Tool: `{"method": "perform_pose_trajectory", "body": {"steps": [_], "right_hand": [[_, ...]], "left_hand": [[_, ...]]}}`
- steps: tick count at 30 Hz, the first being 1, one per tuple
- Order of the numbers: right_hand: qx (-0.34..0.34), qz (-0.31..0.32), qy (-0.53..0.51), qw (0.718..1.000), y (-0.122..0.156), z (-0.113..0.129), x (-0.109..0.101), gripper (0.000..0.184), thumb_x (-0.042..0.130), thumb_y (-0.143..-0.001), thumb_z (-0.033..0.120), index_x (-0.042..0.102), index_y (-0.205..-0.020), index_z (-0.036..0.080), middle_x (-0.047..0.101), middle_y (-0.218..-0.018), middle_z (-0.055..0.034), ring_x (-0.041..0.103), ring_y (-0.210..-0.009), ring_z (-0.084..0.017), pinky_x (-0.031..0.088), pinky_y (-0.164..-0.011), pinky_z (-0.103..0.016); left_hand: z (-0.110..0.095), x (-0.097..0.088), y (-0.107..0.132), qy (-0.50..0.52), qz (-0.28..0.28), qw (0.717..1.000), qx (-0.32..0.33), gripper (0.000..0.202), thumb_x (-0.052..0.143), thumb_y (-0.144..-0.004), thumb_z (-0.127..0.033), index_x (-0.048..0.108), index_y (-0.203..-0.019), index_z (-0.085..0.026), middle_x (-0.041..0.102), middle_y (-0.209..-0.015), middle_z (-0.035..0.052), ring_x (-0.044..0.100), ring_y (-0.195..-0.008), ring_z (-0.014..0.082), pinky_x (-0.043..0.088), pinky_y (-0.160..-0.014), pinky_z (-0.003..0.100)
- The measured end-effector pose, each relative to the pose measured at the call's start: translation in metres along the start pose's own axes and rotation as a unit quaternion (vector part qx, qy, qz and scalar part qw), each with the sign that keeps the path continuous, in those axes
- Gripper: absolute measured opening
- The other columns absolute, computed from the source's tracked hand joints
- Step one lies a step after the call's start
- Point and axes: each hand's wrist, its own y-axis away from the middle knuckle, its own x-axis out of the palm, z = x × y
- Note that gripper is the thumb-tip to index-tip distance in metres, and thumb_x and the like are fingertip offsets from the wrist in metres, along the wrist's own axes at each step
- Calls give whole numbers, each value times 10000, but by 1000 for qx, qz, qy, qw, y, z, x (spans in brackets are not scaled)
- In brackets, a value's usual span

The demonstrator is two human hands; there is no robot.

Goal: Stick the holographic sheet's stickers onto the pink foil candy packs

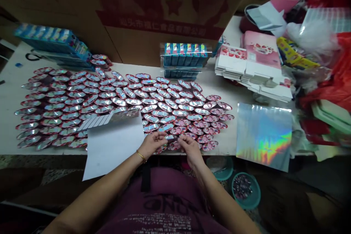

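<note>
Near the table's front edge, my left hand (154,144) and my right hand (190,147) come close together, fingers pinched on opposite ends of a small oval case (171,138) with a shiny top. My fingers hide part of it. Around them stand many similar oval cases (149,101) in packed rows, most with silvery tops. Those at the front right, such as a pink-topped case (195,130), show pink printed tops. Left of my left hand, a white sheet (113,146) with curled strips along its upper edge lies over some cases and overhangs the table edge.
A large cardboard box (131,44) stands behind the rows. Blue packs (185,55) sit before it, with more blue boxes (55,42) at left. Right are flat pink-white cartons (255,56), a rainbow-silver sheet (263,135) and red plastic bags (337,73). A teal basin (256,193) sits below.
</note>
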Motion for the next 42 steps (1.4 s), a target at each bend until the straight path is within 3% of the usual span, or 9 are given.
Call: {"method": "perform_pose_trajectory", "body": {"steps": [5, 13, 23, 27, 32, 35, 37, 39, 42], "right_hand": [[-102, -68, 133, 983, -32, -11, -25, 275, 572, -678, 439, 597, -694, 166, 559, -608, 2, 481, -549, -118, 381, -525, -229], [-290, -117, 408, 858, -67, -15, -38, 190, 461, -802, 279, 583, -701, 175, 549, -731, -31, 488, -746, -154, 370, -714, -258], [-305, -122, 496, 803, -75, -18, -37, 165, 467, -814, 232, 586, -717, 172, 551, -758, -42, 476, -768, -166, 347, -724, -262], [-309, -133, 513, 789, -75, -17, -42, 148, 475, -813, 247, 591, -832, 157, 549, -785, -46, 465, -762, -173, 336, -699, -267], [-360, -55, 622, 693, -61, -13, -55, 241, 445, -828, 192, 599, -1011, 224, 548, -895, -65, 426, -800, -192, 297, -695, -302], [-379, 5, 673, 636, -55, -15, -60, 394, 471, -800, 151, 518, -1175, 263, 546, -975, -77, 415, -817, -205, 294, -685, -321], [-377, 4, 674, 636, -55, -18, -62, 411, 472, -793, 143, 515, -1187, 253, 550, -964, -83, 423, -823, -210, 308, -690, -329], [-381, -12, 638, 669, -56, -20, -64, 353, 457, -791, 134, 577, -1109, 230, 554, -906, -77, 444, -820, -203, 338, -707, -328], [-412, -38, 520, 747, -59, -17, -57, 293, 405, -801, 120, 641, -960, 190, 550, -867, -67, 488, -820, -177, 395, -727, -303]], "left_hand": [[14, 34, -38, -55, -94, 994, 31, 256, 607, -658, -269, 574, -878, -140, 602, -614, -20, 561, -572, 113, 435, -560, 229], [15, 61, -66, -268, -205, 939, 70, 129, 597, -685, -180, 592, -812, -155, 627, -659, 4, 578, -624, 123, 439, -644, 247], [1, 68, -68, -449, -188, 873, 37, 122, 541, -744, -222, 580, -844, -165, 631, -716, 45, 588, -715, 176, 407, -674, 275], [-6, 63, -62, -531, -180, 827, 29, 271, 527, -756, -237, 526, -1016, -164, 613, -861, 77, 580, -765, 196, 405, -664, 287], [-2, 53, -36, -631, -118, 752, 151, 267, 374, -846, -234, 553, -1042, -208, 540, -1006, 98, 523, -887, 217, 397, -739, 338], [10, 54, -26, -651, -76, 733, 183, 330, 408, -815, -198, 538, -1116, -232, 536, -990, 102, 493, -905, 243, 394, -737, 373], [13, 55, -22, -642, -89, 738, 189, 344, 421, -801, -192, 545, -1121, -206, 542, -963, 110, 493, -887, 246, 400, -722, 374], [9, 46, -16, -611, -111, 751, 223, 337, 410, -809, -195, 556, -1113, -183, 553, -951, 108, 502, -870, 229, 406, -730, 359], [-15, -7, -1, -536, -180, 768, 301, 344, 368, -843, -197, 540, -1141, -199, 582, -985, 84, 525, -886, 185, 406, -783, 325]]}}
